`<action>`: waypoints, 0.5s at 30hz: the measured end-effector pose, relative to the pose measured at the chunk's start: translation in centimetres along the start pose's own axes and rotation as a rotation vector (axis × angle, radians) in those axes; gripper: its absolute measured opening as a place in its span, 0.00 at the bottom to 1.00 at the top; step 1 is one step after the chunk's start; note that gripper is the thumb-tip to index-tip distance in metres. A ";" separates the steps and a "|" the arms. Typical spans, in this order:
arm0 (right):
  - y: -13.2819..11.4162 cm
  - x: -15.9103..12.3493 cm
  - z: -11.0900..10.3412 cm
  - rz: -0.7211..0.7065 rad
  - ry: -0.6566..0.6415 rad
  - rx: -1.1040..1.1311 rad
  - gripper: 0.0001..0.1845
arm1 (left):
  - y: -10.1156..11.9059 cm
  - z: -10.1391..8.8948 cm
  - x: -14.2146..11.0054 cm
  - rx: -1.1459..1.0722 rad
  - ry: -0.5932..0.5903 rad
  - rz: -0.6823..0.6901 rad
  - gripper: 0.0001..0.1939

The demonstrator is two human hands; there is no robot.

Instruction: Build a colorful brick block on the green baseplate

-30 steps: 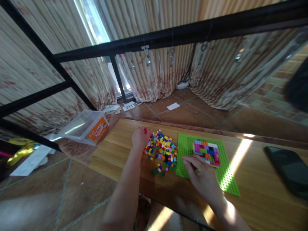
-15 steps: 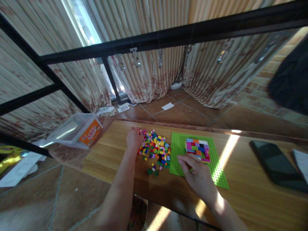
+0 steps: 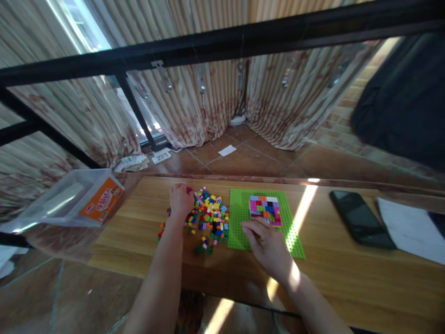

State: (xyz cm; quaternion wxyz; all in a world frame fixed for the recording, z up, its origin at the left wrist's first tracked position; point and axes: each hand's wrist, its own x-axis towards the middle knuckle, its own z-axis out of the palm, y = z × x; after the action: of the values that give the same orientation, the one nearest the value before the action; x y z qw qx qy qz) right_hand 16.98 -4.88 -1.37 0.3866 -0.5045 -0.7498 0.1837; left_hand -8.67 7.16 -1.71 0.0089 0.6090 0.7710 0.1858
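Observation:
My left hand [image 3: 181, 200] is at the left side of a pile of small coloured toy bricks [image 3: 210, 211] on the table. Its fingers are curled down, a magenta brick [image 3: 189, 189] shows by the fingertips, and what they pinch is hidden. My right hand [image 3: 267, 241] rests over the front of a green studded baseplate [image 3: 239, 218], thumb and fingers bent close together. Whatever sits between them cannot be made out. Just beyond it stands a multicoloured brick block [image 3: 266, 207], roughly square, fixed on the baseplate; the hand covers part of its near edge.
A dark phone [image 3: 361, 218] and white paper [image 3: 410, 229] lie on the right of the wooden table [image 3: 128, 232]. On the left is a clear plastic box [image 3: 66, 195] with an orange label. A black metal bar [image 3: 215, 46] crosses in front of the curtains.
The view has turned rightward, shifting everything left. My left hand has moved slightly right over the pile, and red bricks now show left of its forearm. My right hand stays over the baseplate.

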 end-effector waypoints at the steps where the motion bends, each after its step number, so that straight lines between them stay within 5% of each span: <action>1: -0.1 0.0 -0.1 0.008 -0.003 0.004 0.12 | 0.0 0.0 0.1 -0.006 -0.009 -0.005 0.11; 10: -0.3 0.0 -0.6 0.033 -0.005 0.020 0.11 | 0.4 -1.3 -0.3 -0.036 0.035 -0.008 0.08; 15: -0.3 0.0 -1.0 0.051 0.044 0.040 0.11 | 3.6 -2.4 -2.5 -0.439 -0.017 0.086 0.08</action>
State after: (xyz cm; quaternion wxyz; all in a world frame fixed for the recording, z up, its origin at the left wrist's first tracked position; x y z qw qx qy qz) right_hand 17.58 -5.11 -0.53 0.4081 -0.5194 -0.7244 0.1974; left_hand -5.24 4.83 1.07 0.1399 0.6263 0.6853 0.3443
